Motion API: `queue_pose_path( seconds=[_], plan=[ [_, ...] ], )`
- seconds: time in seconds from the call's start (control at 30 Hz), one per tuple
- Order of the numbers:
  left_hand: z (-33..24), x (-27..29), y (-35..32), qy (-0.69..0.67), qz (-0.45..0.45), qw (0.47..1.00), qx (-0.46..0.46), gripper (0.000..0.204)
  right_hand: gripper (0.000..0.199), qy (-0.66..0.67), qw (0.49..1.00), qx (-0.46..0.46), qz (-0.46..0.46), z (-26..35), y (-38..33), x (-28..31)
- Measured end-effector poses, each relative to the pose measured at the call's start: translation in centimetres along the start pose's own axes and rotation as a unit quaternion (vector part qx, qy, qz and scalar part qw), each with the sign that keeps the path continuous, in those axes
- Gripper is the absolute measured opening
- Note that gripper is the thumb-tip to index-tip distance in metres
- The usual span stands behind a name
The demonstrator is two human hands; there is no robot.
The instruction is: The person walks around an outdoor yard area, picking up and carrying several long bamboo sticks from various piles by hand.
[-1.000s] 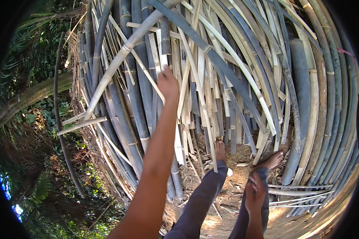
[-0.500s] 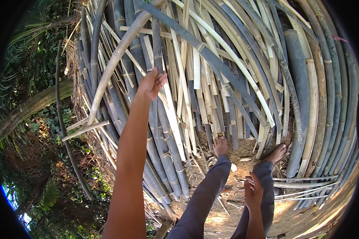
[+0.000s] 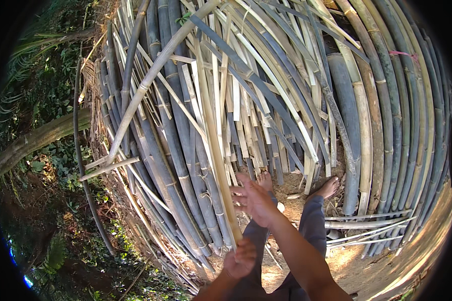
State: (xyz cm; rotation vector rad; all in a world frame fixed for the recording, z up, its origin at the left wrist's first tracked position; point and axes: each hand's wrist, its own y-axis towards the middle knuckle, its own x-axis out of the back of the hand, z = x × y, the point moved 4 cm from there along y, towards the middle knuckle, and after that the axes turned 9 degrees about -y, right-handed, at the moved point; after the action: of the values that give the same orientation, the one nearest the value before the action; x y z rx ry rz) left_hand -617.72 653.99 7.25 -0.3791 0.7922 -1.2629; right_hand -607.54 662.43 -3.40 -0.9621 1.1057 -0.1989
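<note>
A long split bamboo strip [image 3: 217, 150], pale inner face up, slopes from the upper pile down toward my body. My left hand [image 3: 240, 259], low in the picture, is closed around its near end. Beside the strip, on its right, my right hand [image 3: 257, 203] has its fingers spread and holds nothing. Whether its fingertips touch the strip's edge I cannot tell. Under and around the strip lie dark whole bamboo poles [image 3: 178, 173] and many pale split pieces [image 3: 243, 130].
Thick bamboo poles [image 3: 386, 135] lie along the right, with a pink tie [image 3: 404, 53] near their far part. A pale pole [image 3: 150, 75] crosses the pile at upper left. My bare feet [image 3: 326, 188] stand on dirt at the pile's near edge. Green plants [image 3: 55, 165] grow at left.
My left hand has drawn the bamboo strip back toward me, and its pale side now shows. My right hand has risen leftward to the strip and its fingers have spread. The view has shifted slightly.
</note>
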Motion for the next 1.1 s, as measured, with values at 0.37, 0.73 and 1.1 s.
queue_pose_path(
  seconds=[0.37,0.73,1.1],
  plan=[
    [-13.1,0.6,3.1,0.683,-0.340,0.630,-0.145,0.063,0.026,-0.109,0.986,-0.120,-0.043,-5.7,-11.8,7.9],
    [-15.6,-21.8,17.7,0.609,-0.159,0.643,-0.436,0.089,0.039,-0.477,0.863,-0.121,-0.110,-7.2,-28.9,17.9],
    [-15.7,-16.9,13.9,0.629,-0.167,0.478,-0.590,0.033,0.044,-0.692,0.639,-0.046,-0.332,-12.8,-34.8,20.9]
  ],
)
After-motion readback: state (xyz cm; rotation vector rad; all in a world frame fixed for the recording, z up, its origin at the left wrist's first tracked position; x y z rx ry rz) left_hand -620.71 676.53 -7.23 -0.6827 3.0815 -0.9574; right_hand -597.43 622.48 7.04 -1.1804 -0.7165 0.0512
